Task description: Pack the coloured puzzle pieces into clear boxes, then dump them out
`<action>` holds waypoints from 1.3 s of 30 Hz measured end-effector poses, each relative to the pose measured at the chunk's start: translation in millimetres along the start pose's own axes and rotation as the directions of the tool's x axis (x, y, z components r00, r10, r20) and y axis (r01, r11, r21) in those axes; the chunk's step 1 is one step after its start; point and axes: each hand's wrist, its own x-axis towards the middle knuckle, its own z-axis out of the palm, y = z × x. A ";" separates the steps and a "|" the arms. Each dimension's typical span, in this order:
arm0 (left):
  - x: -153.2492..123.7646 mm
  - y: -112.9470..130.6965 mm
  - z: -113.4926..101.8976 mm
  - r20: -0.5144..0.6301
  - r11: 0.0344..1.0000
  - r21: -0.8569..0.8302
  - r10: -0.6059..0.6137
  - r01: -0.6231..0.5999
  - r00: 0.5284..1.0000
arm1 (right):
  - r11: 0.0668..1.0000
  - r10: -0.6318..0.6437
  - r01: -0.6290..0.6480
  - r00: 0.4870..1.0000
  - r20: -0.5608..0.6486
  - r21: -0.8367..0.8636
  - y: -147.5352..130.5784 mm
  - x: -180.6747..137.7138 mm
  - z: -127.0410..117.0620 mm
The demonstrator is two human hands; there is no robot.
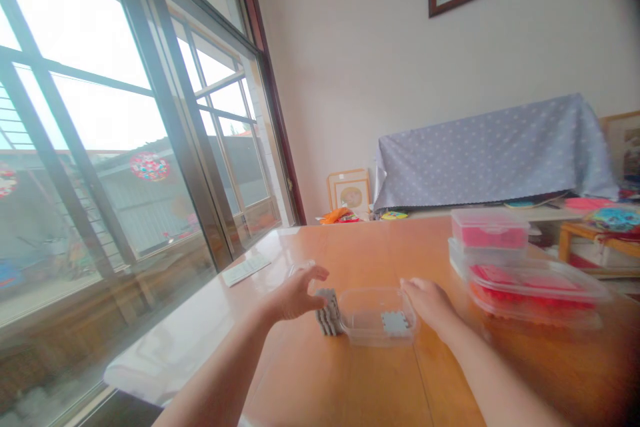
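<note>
A small clear plastic box [373, 330] stands on the wooden table [350, 387], with one grey puzzle-like piece [395, 322] lying inside it. Just left of the box is a stack of several grey pieces [328, 313] standing on edge. My left hand [297, 295] rests beside and over that stack, fingers curved toward it and touching its top. My right hand [431, 303] lies against the box's right end, fingers curled on its rim.
Stacked clear containers with red and pink contents [515, 273] stand at the right of the table. A clear lid [300, 268] and a paper slip [245, 269] lie near the window [100, 147]. A grey dotted cloth [490, 153] covers furniture behind.
</note>
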 end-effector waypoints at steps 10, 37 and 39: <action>-1.2 -6.6 9.0 0.026 1.000 0.017 0.016 -0.017 1.000 | 1.000 -0.028 0.028 1.000 -0.014 -0.002 5.4 2.1 5.9; 10.4 -3.0 6.0 0.008 0.997 0.077 -0.011 0.010 1.000 | 0.999 -0.041 0.041 0.999 -0.002 0.018 5.0 2.0 4.8; 12.5 10.2 7.3 -0.038 0.990 0.136 0.048 -0.043 0.998 | 0.999 -0.039 0.039 0.999 -0.008 0.029 5.7 1.9 5.3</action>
